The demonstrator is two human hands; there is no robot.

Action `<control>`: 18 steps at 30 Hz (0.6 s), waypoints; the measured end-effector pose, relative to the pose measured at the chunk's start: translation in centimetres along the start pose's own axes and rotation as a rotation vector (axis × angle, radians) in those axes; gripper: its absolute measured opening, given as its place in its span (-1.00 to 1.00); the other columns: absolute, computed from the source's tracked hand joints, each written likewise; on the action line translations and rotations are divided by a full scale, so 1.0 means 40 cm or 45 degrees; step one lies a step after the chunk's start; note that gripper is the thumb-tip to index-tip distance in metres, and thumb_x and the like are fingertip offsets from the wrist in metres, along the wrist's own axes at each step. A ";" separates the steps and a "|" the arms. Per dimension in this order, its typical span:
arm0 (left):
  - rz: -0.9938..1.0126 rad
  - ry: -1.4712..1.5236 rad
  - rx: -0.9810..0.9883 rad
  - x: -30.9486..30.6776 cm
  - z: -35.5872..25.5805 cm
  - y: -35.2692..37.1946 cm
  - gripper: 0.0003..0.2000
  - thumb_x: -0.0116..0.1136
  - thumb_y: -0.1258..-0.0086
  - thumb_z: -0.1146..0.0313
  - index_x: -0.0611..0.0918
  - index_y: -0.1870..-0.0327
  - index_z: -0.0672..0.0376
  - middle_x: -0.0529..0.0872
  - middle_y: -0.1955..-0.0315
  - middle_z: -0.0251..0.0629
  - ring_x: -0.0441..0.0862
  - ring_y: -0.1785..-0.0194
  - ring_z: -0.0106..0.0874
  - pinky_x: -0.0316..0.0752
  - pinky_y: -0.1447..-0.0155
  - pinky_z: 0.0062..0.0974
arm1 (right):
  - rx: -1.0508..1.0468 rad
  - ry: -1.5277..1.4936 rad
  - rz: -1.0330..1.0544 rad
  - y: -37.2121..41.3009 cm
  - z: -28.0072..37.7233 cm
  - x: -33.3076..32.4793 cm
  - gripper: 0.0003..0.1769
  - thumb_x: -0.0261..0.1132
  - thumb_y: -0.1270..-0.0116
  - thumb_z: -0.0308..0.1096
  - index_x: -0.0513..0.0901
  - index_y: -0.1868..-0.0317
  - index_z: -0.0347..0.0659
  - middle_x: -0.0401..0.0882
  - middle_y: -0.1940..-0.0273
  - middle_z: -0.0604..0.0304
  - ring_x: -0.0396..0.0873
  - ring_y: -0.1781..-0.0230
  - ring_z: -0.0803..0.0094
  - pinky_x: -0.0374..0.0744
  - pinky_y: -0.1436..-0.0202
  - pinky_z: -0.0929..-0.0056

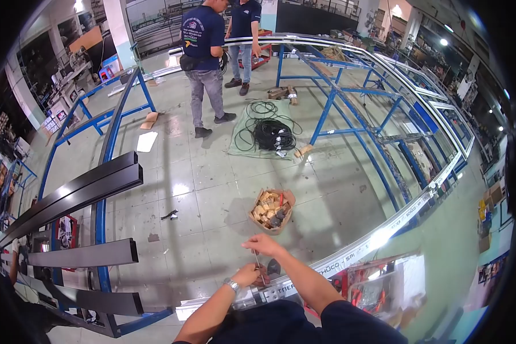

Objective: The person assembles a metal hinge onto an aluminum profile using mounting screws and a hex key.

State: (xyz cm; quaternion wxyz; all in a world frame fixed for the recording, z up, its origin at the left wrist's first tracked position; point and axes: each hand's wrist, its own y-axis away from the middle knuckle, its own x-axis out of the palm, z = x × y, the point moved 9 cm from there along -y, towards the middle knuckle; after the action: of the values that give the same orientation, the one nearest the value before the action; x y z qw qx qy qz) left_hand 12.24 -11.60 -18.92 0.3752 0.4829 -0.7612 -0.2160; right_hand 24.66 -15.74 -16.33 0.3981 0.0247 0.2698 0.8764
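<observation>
My right hand (264, 245) is closed in a pinch at the top of a thin metal rod (257, 261) that stands roughly upright. Below it, my left hand (247, 276), with a watch on the wrist, has its fingers curled at the rod's lower part, beside the end of a silvery metal profile (338, 264) printed with lettering. What the left fingers grip is too small to make out. A dark rounded object (274, 266) sits just right of the left hand.
A cardboard box (275, 229) of small blocks stands on the floor ahead. Dark profiles (80, 192) lie across a blue rack (102, 229) at left. Coiled black cable (269, 135) lies farther off, near two people (203, 46). Blue trestles (327, 109) support the large frame at right.
</observation>
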 end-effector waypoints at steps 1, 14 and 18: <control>-0.005 -0.015 0.001 0.000 0.002 -0.003 -0.77 0.01 -0.57 0.38 0.49 -0.06 0.37 0.74 0.16 -0.04 0.77 0.14 -0.23 0.73 0.08 -0.34 | -0.121 0.255 -0.166 -0.002 0.012 -0.015 -0.58 0.38 -0.31 0.02 0.75 0.22 -0.24 0.69 0.41 0.08 0.65 0.38 0.30 0.60 0.27 0.32; 0.029 -0.058 0.134 -0.006 0.001 -0.023 -0.80 0.04 -0.54 0.36 0.58 0.07 0.34 0.77 0.25 -0.08 0.76 0.24 -0.31 0.68 0.18 -0.37 | 0.212 -0.537 0.015 -0.022 -0.152 0.003 -0.52 0.42 -0.26 0.09 0.74 0.17 -0.22 0.70 0.28 0.22 0.58 0.28 0.43 0.57 0.12 0.40; 0.085 -0.477 0.180 0.007 -0.047 0.012 -0.80 0.01 -0.42 0.40 0.66 0.25 0.31 0.78 0.40 -0.11 0.72 0.35 -0.41 0.62 0.25 -0.38 | -0.033 0.412 -0.255 -0.049 -0.093 -0.057 -0.42 0.53 -0.07 0.16 0.62 0.47 -0.27 0.60 0.50 0.05 0.54 0.44 0.27 0.48 0.32 0.20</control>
State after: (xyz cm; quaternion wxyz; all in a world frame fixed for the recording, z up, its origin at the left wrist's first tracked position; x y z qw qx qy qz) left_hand 13.35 -11.57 -17.32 0.1994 0.4340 -0.8464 -0.2356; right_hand 26.59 -18.02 -20.09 0.4350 -0.1487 0.3201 0.8284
